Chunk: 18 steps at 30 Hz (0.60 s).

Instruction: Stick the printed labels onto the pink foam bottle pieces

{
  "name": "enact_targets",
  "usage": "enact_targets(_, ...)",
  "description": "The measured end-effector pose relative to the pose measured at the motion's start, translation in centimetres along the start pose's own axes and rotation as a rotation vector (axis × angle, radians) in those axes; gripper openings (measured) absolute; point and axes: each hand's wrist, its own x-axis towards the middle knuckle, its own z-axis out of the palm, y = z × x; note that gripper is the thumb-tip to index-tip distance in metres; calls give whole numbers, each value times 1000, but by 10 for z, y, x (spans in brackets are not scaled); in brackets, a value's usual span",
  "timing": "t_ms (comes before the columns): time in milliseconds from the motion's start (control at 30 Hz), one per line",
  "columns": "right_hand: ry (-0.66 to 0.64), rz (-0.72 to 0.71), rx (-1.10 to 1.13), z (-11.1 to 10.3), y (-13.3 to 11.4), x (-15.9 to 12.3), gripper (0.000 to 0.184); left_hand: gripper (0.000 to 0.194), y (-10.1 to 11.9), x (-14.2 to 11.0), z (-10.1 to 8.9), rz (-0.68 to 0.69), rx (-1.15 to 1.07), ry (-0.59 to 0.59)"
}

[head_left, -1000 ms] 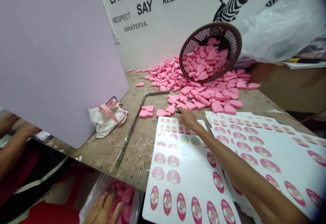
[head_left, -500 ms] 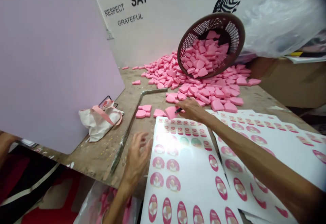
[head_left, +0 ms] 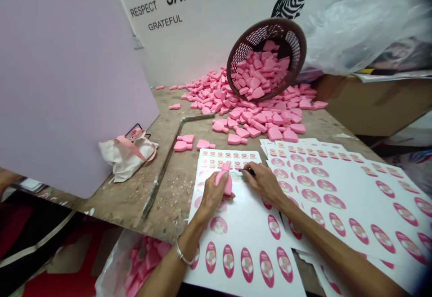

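Over the sticker sheet (head_left: 249,216), left hand (head_left: 212,193) grips the pink piece (head_left: 228,184), neck at twelve o'clock, axis twelve-to-six; right hand (head_left: 265,182) pinches a black tool (head_left: 250,171).

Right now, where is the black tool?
In the head view, right of centre, the black tool sits in the right hand, beside the held pink piece.

A white bag (head_left: 125,164) sits beside a lilac panel (head_left: 74,76).
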Motion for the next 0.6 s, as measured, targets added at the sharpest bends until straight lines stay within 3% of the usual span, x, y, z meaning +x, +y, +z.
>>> enact_targets(167, 36, -21, -106, 11, -8, -5, 13, 44, -2, 14, 5, 57, -37, 11)
enact_targets(600, 65, 27, -146, 18, -3, -5, 12, 38, -6, 15, 2, 101, -24, -34)
